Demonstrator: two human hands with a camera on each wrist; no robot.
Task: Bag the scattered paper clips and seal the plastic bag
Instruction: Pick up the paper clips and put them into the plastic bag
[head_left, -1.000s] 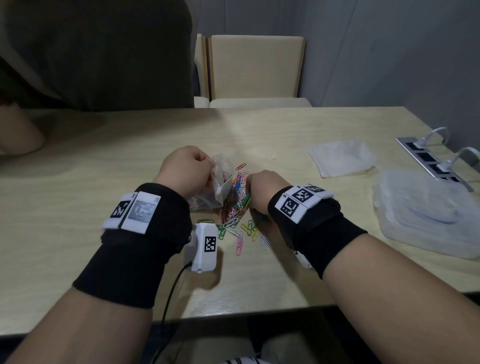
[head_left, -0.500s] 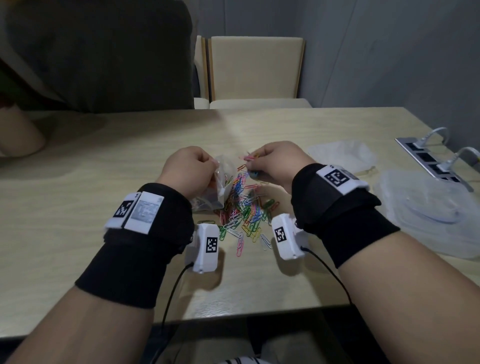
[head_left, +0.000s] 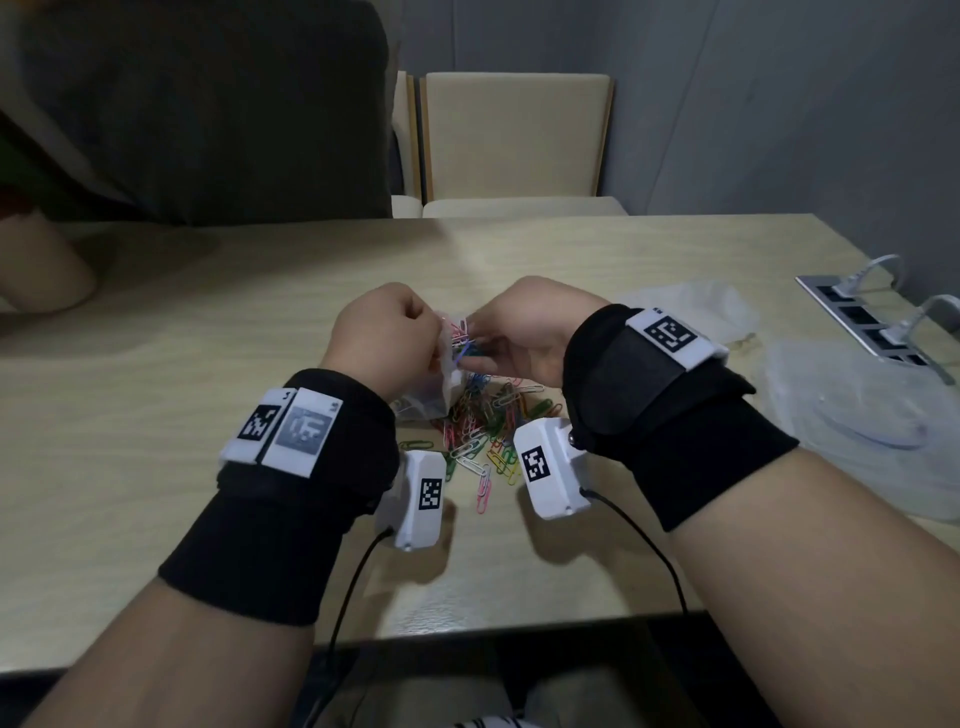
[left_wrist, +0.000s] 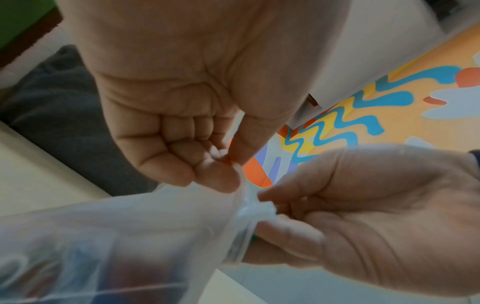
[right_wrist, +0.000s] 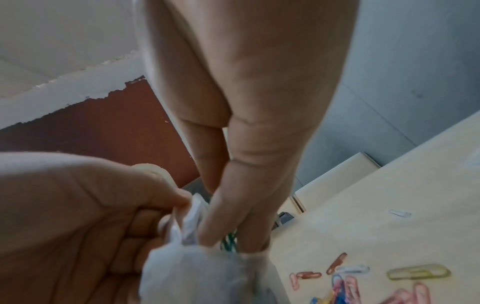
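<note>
A small clear plastic bag (head_left: 434, 397) stands on the table (head_left: 156, 415), with my left hand (head_left: 415, 332) pinching its rim between thumb and forefinger (left_wrist: 228, 162). My right hand (head_left: 493, 340) pinches a few coloured paper clips (head_left: 462, 338) at the bag's mouth. In the right wrist view its fingertips (right_wrist: 207, 236) push green clips (right_wrist: 230, 242) into the bag (right_wrist: 207, 273). A pile of loose coloured clips (head_left: 485, 431) lies on the table just right of the bag, under my right wrist.
A flat spare plastic bag (head_left: 696, 306) and a clear plastic container (head_left: 857, 415) lie to the right, before a recessed power strip (head_left: 872, 322). A stray white clip (right_wrist: 400, 212) lies apart. Another person's arm (head_left: 41, 265) rests far left; a chair (head_left: 514, 135) stands behind.
My right hand rose off the clip pile with a pinch of clips and moved up and left to the bag's mouth. My left hand kept its hold on the bag.
</note>
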